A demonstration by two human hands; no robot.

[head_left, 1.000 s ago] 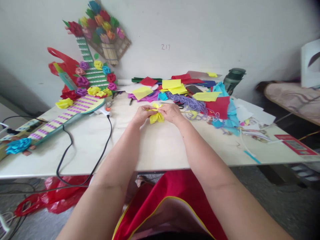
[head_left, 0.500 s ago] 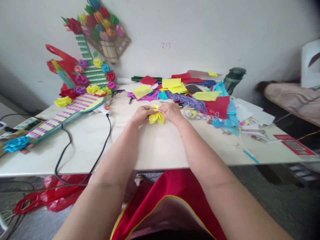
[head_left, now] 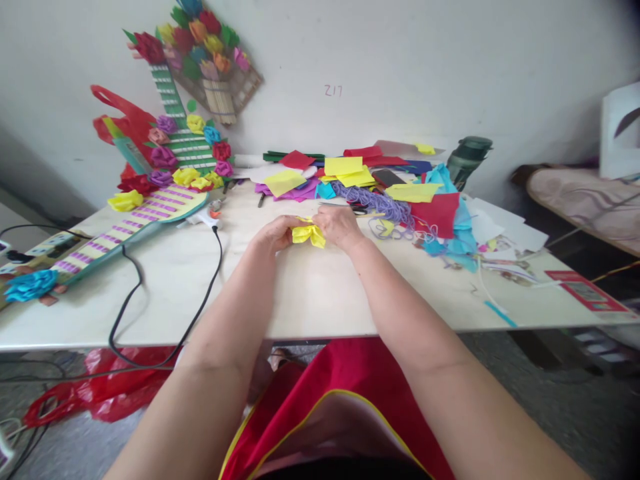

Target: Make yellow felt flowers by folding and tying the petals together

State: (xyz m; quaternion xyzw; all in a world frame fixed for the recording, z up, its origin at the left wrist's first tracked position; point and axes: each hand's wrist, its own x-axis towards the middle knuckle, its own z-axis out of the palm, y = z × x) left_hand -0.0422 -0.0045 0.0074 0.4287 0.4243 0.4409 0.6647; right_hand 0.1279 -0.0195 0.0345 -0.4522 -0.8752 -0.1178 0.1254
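A yellow paper flower (head_left: 310, 235) with spread petals is held just above the table between both hands. My left hand (head_left: 280, 231) is closed on its left side, and part of the flower is hidden behind the fingers. At its upper right edge, my right hand (head_left: 336, 225) pinches a petal. Scissors (head_left: 358, 209) with dark handles lie just beyond my right hand, partly covered by it. A tangle of purple yarn (head_left: 376, 202) sits to the right of them.
Coloured paper sheets (head_left: 345, 168) are piled along the wall, with a green bottle (head_left: 467, 163) to their right. At the left lie a flower-decorated striped board (head_left: 135, 230) and a glue gun (head_left: 206, 217) whose black cord (head_left: 213, 287) hangs over the front edge.
The yellow paper flower has shifted slightly left and turned between my fingers. My left hand has moved a little left and wraps more of it, while my right hand keeps its pinch.
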